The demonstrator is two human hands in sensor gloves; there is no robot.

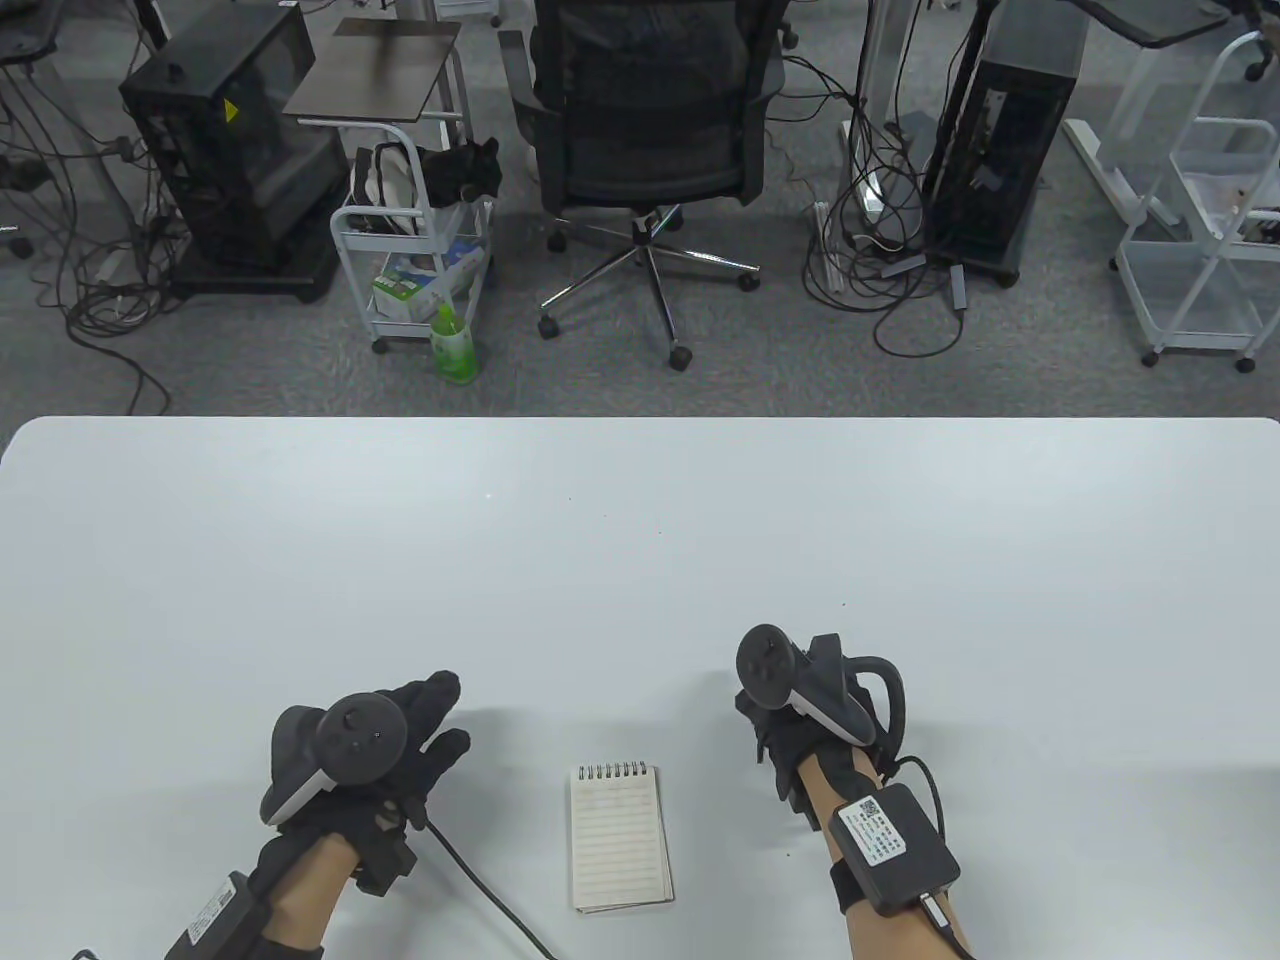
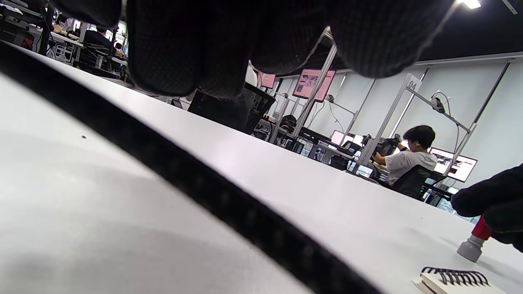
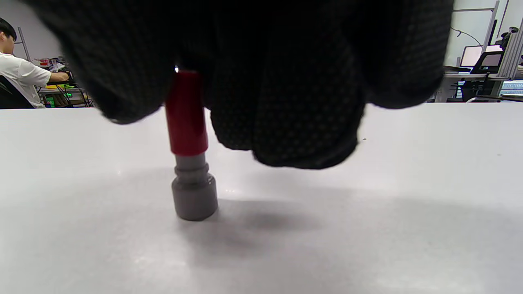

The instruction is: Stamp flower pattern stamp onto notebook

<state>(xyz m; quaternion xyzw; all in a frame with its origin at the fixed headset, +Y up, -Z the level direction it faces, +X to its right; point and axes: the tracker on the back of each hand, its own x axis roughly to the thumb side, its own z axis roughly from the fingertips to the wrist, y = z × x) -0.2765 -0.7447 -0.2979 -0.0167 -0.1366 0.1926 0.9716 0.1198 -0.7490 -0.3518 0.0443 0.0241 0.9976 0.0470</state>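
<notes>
A: Quick pass — where's the stamp?

B: Red handle, grey base. Stands upright on the white table at about 2 o'clock from the spiral notepad, near it but apart. In the table view the right hand covers it completely.

A: Is the right hand holding it?

B: Looks like it. In the right wrist view the gloved fingers curl down around the top of the red handle, narrow, closed in on it. Grey base seems to rest on the table, so judged as a grasp just made, lift not yet done. Exact contact points hidden by the glove.

A: Left hand?

B: At 9 o'clock from the notepad, well apart, palm down, fingers spread fairly wide, holding nothing. Whether it touches the table — cannot tell. Probably parked there to steady the pad when the stamp comes down.

A: Notepad state?

B: Lying flat, lined page up, spiral binding at its far edge, no print visible on the page. Sits between the two hands, likely so either can reach it.

A: Next?

B: Likely lift the stamp and carry it toward 8 o'clock, onto the page.
</notes>
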